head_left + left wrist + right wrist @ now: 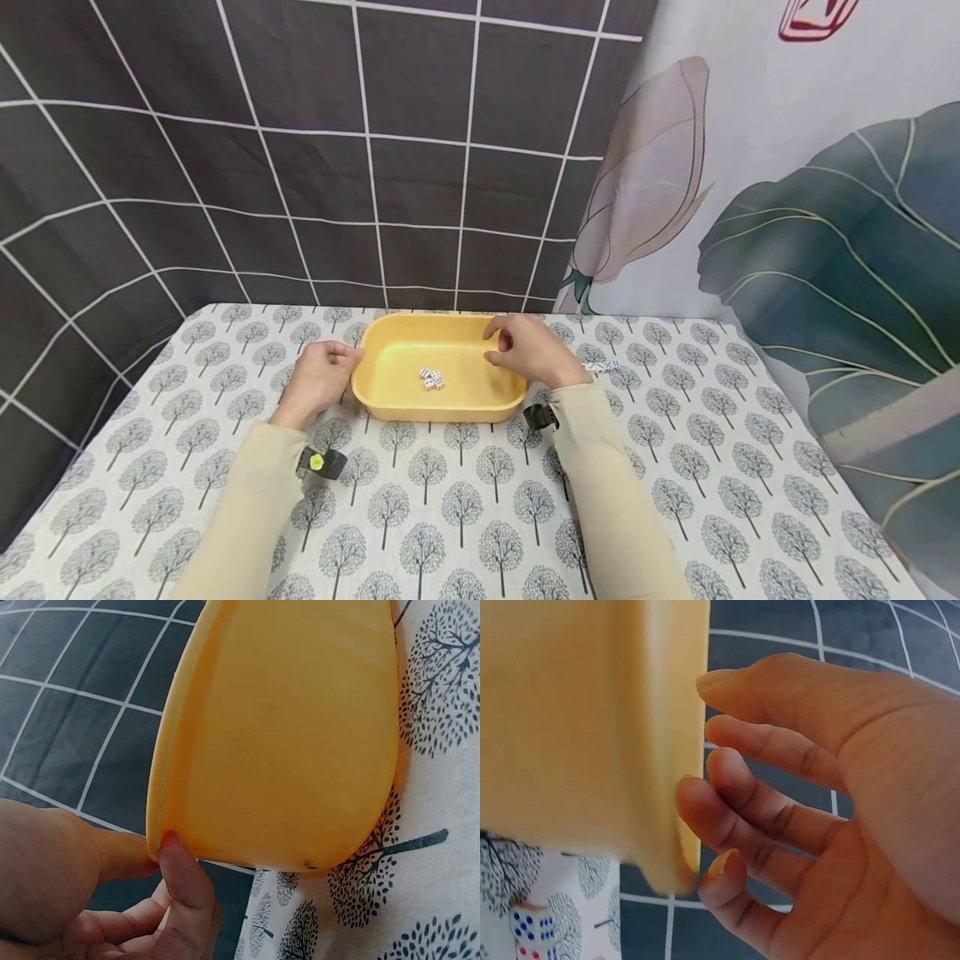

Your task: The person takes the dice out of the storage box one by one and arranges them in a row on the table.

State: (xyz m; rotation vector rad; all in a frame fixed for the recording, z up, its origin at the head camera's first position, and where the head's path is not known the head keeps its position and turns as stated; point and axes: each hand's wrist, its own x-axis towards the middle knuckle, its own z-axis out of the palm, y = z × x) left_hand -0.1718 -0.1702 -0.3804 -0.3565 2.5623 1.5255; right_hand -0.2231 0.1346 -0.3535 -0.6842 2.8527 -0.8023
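A yellow oval plastic tub (435, 414) stands on the table with several small white dice (431, 379) grouped on its floor. At its left end my left hand (318, 375) pinches the rim between thumb and finger, which the left wrist view shows close up on the tub wall (277, 735). My right hand (536, 346) is at the opposite end, its thumb and forefinger apart over the rim. In the right wrist view, the loosely bent fingers (735, 825) lie against or just beside the tub's edge (671, 712); contact is hard to tell.
A row of white dice with coloured dots (602, 367) lies on the cloth beyond my right wrist, partly seen as dice (532, 930) in the right wrist view. A tree-patterned tablecloth (442, 508) covers the table. Dark checked cloth (300, 167) hangs behind, a floral curtain (787, 250) at right.
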